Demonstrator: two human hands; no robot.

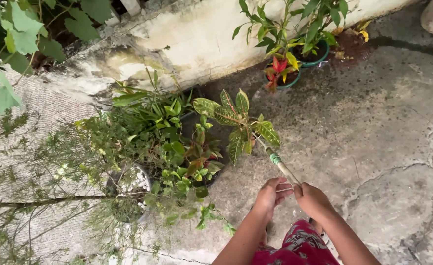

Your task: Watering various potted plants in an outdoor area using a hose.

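Note:
My left hand (270, 195) and my right hand (311, 198) are close together low in the head view, both gripping the near end of a thin pale hose (281, 167) with a green band. Its far tip points up and left at a spotted green-yellow croton plant (237, 120). That croton stands in a dark pot (189, 122) among dense green foliage. My forearms come up from the bottom edge over red patterned clothing (297, 248).
A pale pot (140, 179) of thin twiggy plants sits left of the hands. Two green pots (295, 81) with red and green plants stand by the stained low wall (187, 44). Cracked, damp concrete (373, 137) spreads to the right.

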